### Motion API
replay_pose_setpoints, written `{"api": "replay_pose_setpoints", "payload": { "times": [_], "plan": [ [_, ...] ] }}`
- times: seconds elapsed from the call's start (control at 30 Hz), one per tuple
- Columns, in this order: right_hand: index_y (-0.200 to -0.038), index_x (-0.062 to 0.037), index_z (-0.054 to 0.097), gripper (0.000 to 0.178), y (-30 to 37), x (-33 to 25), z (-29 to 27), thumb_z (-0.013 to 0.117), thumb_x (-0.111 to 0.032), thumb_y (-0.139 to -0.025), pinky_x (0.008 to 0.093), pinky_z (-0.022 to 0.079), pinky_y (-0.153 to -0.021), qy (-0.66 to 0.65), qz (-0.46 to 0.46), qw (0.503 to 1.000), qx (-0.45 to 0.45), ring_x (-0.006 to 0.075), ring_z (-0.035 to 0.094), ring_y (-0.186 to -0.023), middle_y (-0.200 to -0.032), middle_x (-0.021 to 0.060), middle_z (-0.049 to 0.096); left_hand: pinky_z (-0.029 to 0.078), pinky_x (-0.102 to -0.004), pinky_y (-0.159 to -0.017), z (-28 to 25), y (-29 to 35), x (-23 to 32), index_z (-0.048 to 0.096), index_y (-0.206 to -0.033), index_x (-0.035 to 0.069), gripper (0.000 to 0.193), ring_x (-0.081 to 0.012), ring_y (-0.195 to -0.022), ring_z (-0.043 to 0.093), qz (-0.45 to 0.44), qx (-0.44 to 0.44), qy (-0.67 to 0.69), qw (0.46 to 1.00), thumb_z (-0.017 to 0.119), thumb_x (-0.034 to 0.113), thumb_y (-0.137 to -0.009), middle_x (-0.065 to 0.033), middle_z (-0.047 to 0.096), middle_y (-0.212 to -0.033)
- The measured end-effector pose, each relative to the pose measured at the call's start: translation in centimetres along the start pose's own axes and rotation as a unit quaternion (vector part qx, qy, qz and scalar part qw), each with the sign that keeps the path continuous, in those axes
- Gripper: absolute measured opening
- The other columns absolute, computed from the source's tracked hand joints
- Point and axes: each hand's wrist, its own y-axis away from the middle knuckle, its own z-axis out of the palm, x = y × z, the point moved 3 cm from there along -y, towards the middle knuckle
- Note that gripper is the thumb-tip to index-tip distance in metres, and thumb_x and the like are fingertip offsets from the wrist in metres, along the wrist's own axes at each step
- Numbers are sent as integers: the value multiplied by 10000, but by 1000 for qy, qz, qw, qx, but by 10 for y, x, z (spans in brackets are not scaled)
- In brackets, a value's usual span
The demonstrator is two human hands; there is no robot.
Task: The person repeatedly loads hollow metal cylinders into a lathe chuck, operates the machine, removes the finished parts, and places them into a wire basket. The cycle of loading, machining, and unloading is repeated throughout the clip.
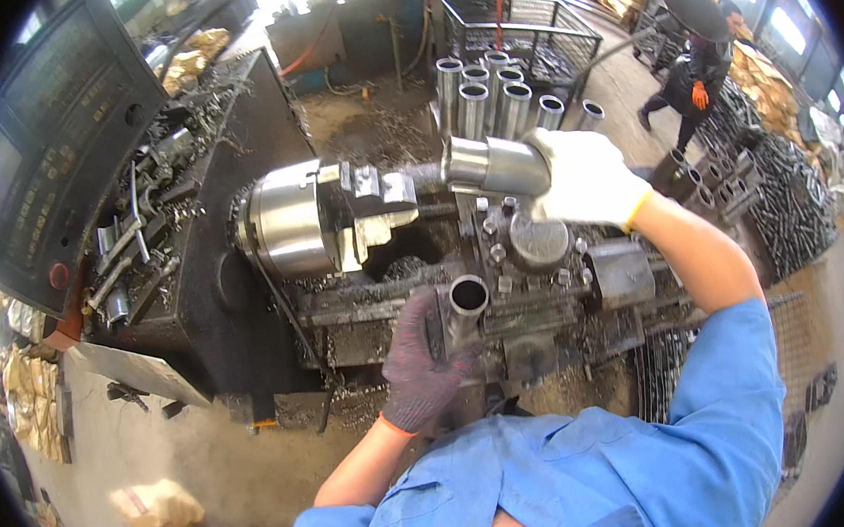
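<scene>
My right hand (585, 181), in a white glove with a yellow cuff, grips a shiny steel tube (492, 166) lying level, its free end toward the lathe chuck (290, 221) and a short gap away from the chuck jaws (377, 210). My left hand (421, 362), in a dark grey glove, holds a second steel tube (466, 305) upright in front of the lathe carriage (543, 268), open end up. Blue sleeves cover my upper arms.
A control panel (50, 145) stands at the left above a tray of tools (140, 248). Several upright steel tubes (497, 91) stand behind the lathe by a wire cage (533, 38). Another person (692, 79) works at the far right near stacked metal parts (788, 201).
</scene>
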Motion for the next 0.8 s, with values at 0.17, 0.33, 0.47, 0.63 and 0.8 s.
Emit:
{"api": "replay_pose_setpoints", "payload": {
  "times": [0.17, 0.33, 0.47, 0.63, 0.8],
  "plan": [
    [-1203, -15, 741, 688, 103, -80, 97, 903, -498, -741, 352, 590, -814, -404, 50, 861, -305, 159, 720, -859, -919, 134, 759, 474, -439, -1162, -33, 32, 23, 393, -1575, 26, 754, -297, -1275, 622, -130, -4, 323, 937, 788, 209, -960, -149, 585, -1421],
    [-992, 7, 827, 642, 150, -95, 234, 856, -616, -837, 352, 543, -761, -592, 281, 664, -361, 174, 678, -852, -905, 105, 766, 540, -457, -1065, -26, 46, -52, 571, -1338, 42, 457, -285, -1161, 664, -387, 106, 465, 789, 791, 125, -946, -122, 656, -1237],
    [-1083, 77, 731, 688, 174, -88, 298, 881, -513, -762, 354, 539, -738, -486, 179, 752, -407, 192, 677, -797, -908, 135, 753, 574, -471, -1032, -16, 64, -98, 584, -1309, 40, 410, -282, -1111, 686, -367, 90, 410, 830, 781, 152, -967, -139, 664, -1230],
    [-1281, -12, 654, 712, 178, -83, 286, 957, -315, -712, 320, 576, -835, -590, 115, 722, -343, 148, 673, -911, -1040, 78, 723, 561, -574, -1041, -29, 91, -102, 571, -1373, -13, 546, -382, -1192, 689, -375, 27, 618, 691, 619, 427, -1054, -218, 685, -1314],
    [-1248, -43, 691, 610, 177, -45, 210, 933, -251, -727, 361, 595, -936, -482, 69, 867, -109, 211, 731, -1010, -1169, 114, 766, 640, -526, -877, -36, 70, -85, 585, -1400, 34, 501, -360, -1017, 753, -395, 58, 441, 804, 697, 350, -1028, -200, 720, -1235]
  ]
}}
